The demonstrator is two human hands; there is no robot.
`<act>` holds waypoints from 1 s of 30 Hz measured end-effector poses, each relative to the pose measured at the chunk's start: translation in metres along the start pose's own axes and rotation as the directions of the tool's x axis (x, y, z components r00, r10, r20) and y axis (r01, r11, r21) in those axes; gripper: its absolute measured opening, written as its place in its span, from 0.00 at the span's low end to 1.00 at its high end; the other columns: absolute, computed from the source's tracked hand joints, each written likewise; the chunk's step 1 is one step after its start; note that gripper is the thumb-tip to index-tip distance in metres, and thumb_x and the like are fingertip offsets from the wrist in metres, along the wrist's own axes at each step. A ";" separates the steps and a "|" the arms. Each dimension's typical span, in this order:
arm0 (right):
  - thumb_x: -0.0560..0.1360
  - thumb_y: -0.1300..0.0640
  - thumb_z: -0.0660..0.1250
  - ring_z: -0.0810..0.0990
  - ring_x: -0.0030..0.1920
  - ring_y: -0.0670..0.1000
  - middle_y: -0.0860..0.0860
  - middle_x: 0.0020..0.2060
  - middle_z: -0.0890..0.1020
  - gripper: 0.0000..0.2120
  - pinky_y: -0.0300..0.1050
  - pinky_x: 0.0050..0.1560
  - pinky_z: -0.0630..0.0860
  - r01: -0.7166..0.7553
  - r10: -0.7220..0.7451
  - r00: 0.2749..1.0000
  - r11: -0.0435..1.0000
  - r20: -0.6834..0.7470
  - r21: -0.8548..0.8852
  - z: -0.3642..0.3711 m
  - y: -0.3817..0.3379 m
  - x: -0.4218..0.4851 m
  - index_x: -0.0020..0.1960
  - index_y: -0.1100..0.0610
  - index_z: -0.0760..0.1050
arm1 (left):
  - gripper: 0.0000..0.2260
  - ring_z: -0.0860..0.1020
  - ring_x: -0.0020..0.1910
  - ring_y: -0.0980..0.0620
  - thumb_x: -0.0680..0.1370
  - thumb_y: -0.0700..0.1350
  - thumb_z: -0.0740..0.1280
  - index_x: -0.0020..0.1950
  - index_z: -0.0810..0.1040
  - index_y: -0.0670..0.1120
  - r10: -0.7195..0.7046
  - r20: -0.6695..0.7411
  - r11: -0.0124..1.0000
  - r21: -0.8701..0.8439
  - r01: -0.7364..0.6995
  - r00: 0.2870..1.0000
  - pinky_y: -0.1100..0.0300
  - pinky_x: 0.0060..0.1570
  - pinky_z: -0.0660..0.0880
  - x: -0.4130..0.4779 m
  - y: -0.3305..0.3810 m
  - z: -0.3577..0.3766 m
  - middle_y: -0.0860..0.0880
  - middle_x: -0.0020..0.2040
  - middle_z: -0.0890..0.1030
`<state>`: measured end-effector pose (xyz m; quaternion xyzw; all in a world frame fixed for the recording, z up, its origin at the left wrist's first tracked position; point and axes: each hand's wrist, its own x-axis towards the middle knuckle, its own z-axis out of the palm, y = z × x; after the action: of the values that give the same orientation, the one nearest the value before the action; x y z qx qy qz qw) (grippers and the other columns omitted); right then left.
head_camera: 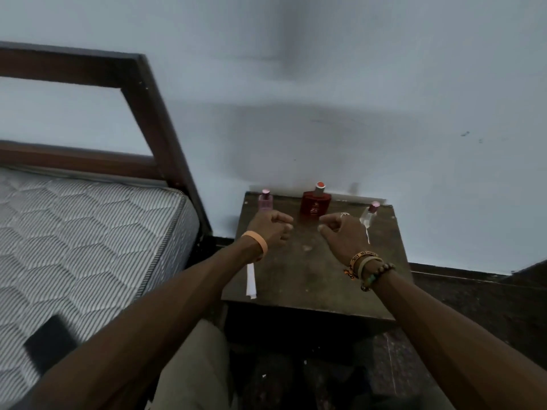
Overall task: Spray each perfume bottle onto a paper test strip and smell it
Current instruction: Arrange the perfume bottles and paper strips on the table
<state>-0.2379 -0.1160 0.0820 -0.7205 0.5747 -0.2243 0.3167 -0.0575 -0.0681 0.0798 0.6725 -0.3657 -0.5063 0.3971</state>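
Three perfume bottles stand along the back of a small dark table (307, 279): a pink bottle (265, 201) at the left, a red bottle (315, 204) in the middle and a clear bottle (368, 216) at the right. White paper strips (251, 281) lie at the table's left edge. My left hand (270, 227) hovers in front of the pink bottle with its fingers curled and nothing in it. My right hand (343, 232) hovers between the red and clear bottles, also loosely curled and holding nothing. Another thin white strip (368, 235) lies below the clear bottle.
A bed with a quilted mattress (77, 241) and a dark wooden frame (159, 125) stands close on the left. A dark flat object (48, 343) lies on the mattress. A pale wall (384, 99) rises directly behind the table. Dark floor lies to the right.
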 end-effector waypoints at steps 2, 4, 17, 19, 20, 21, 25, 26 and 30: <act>0.72 0.54 0.70 0.80 0.44 0.44 0.47 0.45 0.84 0.09 0.40 0.49 0.76 0.038 -0.036 0.998 0.999 0.049 -0.025 0.017 -0.016 -0.006 0.52 0.51 0.82 | 0.07 0.80 0.45 0.46 0.76 0.35 0.66 0.53 0.79 0.39 0.015 -0.092 0.997 0.079 -0.007 0.996 0.55 0.47 0.80 -0.006 -0.010 -0.023 0.40 0.48 0.82; 0.72 0.54 0.70 0.80 0.44 0.44 0.46 0.44 0.84 0.08 0.38 0.49 0.76 0.052 -0.048 0.993 0.998 0.111 -0.030 0.036 -0.030 -0.014 0.51 0.50 0.82 | 0.06 0.80 0.41 0.47 0.74 0.35 0.69 0.49 0.81 0.42 0.017 -0.160 0.989 0.151 0.008 0.987 0.54 0.46 0.81 -0.010 -0.026 -0.041 0.40 0.46 0.83; 0.75 0.60 0.64 0.78 0.44 0.52 0.54 0.43 0.80 0.08 0.39 0.43 0.69 0.039 0.024 0.918 0.988 0.395 -0.150 0.163 -0.025 -0.046 0.47 0.59 0.83 | 0.09 0.80 0.49 0.49 0.75 0.46 0.68 0.54 0.82 0.48 0.051 -0.176 0.813 0.579 0.061 0.983 0.61 0.49 0.74 -0.009 -0.109 -0.052 0.48 0.49 0.83; 0.75 0.54 0.64 0.79 0.43 0.52 0.52 0.42 0.81 0.10 0.42 0.43 0.74 0.053 0.037 0.915 0.976 0.401 -0.211 0.169 -0.020 -0.045 0.46 0.57 0.82 | 0.09 0.79 0.47 0.47 0.75 0.46 0.66 0.54 0.80 0.50 0.092 -0.147 0.774 0.633 0.022 0.985 0.62 0.45 0.72 -0.004 -0.116 -0.049 0.45 0.50 0.80; 0.75 0.52 0.63 0.80 0.41 0.51 0.52 0.41 0.82 0.10 0.44 0.43 0.76 0.066 0.035 0.915 0.970 0.401 -0.235 0.171 -0.017 -0.044 0.45 0.55 0.82 | 0.09 0.78 0.47 0.46 0.75 0.47 0.66 0.54 0.79 0.51 0.105 -0.132 0.761 0.649 0.006 0.986 0.60 0.45 0.73 -0.001 -0.119 -0.048 0.45 0.52 0.78; 0.74 0.51 0.63 0.81 0.41 0.51 0.51 0.40 0.82 0.11 0.45 0.43 0.78 0.069 0.041 0.913 0.965 0.406 -0.253 0.172 -0.015 -0.044 0.44 0.55 0.82 | 0.10 0.77 0.48 0.46 0.75 0.48 0.66 0.55 0.77 0.52 0.102 -0.118 0.754 0.657 0.001 0.988 0.58 0.47 0.74 0.002 -0.120 -0.048 0.46 0.53 0.75; 0.74 0.53 0.62 0.81 0.41 0.50 0.51 0.40 0.83 0.10 0.46 0.45 0.79 0.053 0.052 0.907 0.971 0.418 -0.234 0.173 -0.011 -0.042 0.44 0.55 0.82 | 0.13 0.78 0.48 0.46 0.72 0.48 0.70 0.56 0.76 0.51 0.076 -0.145 0.733 0.679 0.043 0.987 0.52 0.50 0.77 0.012 -0.124 -0.047 0.47 0.56 0.74; 0.74 0.54 0.62 0.81 0.41 0.50 0.51 0.41 0.83 0.10 0.45 0.45 0.78 0.063 0.040 0.906 0.972 0.422 -0.228 0.173 -0.010 -0.042 0.45 0.55 0.82 | 0.12 0.78 0.47 0.46 0.72 0.48 0.71 0.54 0.77 0.51 0.070 -0.162 0.739 0.671 0.057 0.984 0.53 0.49 0.77 0.013 -0.124 -0.047 0.48 0.55 0.74; 0.74 0.56 0.64 0.81 0.42 0.52 0.52 0.41 0.84 0.10 0.42 0.45 0.75 0.094 0.001 0.899 0.976 0.438 -0.196 0.168 -0.012 -0.042 0.45 0.55 0.84 | 0.06 0.78 0.44 0.49 0.71 0.46 0.71 0.45 0.76 0.52 0.073 -0.141 0.753 0.657 0.038 0.987 0.53 0.48 0.78 0.016 -0.123 -0.046 0.50 0.51 0.75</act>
<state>-0.1247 -0.0400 -0.0250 -0.7957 0.4923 -0.0023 0.3528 0.0019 -0.0232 -0.0296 0.8035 -0.4938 -0.2869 0.1678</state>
